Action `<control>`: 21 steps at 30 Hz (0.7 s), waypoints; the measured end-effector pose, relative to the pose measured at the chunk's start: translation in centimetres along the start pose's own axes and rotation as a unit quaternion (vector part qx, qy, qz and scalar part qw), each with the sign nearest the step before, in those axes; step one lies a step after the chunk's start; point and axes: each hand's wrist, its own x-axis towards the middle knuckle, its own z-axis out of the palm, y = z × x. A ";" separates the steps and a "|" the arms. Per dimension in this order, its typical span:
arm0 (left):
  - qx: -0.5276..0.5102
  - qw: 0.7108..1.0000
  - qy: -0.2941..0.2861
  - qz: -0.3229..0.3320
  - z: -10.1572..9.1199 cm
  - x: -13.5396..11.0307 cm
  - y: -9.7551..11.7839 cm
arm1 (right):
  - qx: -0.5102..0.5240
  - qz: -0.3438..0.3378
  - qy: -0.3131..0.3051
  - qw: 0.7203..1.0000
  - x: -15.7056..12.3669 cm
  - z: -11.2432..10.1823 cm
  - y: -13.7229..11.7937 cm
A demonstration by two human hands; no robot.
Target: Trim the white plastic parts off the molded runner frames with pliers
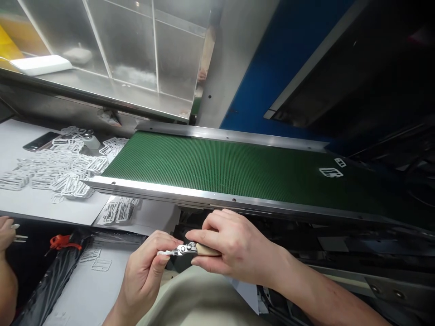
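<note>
My right hand [231,246] is closed around a small utility knife [195,249] with a tan handle and a metal head, held level in front of me. My left hand [147,267] pinches the knife's metal blade end [168,252] between thumb and fingers. Both hands are below the near rail of a green conveyor belt [204,165]. Two white plastic frame parts [331,172] lie on the belt at its far right.
A heap of white plastic frames [54,170] covers the white table [20,136] on the left, with a dark phone [39,141] behind it. More frames lie lower down [117,211]. Another person's hand [6,233] shows at the left edge. A black bag [50,280] hangs below.
</note>
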 end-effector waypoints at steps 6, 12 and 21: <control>-0.014 1.000 0.003 -0.011 0.0 -0.3 -0.5 | 0.007 -0.011 -0.005 1.000 0.4 0.3 0.0; -0.092 0.994 0.046 -0.022 0.4 -0.3 -0.3 | 0.259 0.123 -0.060 0.956 0.7 0.9 0.2; -0.190 0.971 0.099 -0.110 -0.1 -2.4 -2.0 | 0.216 0.168 -0.066 0.960 0.9 2.7 0.1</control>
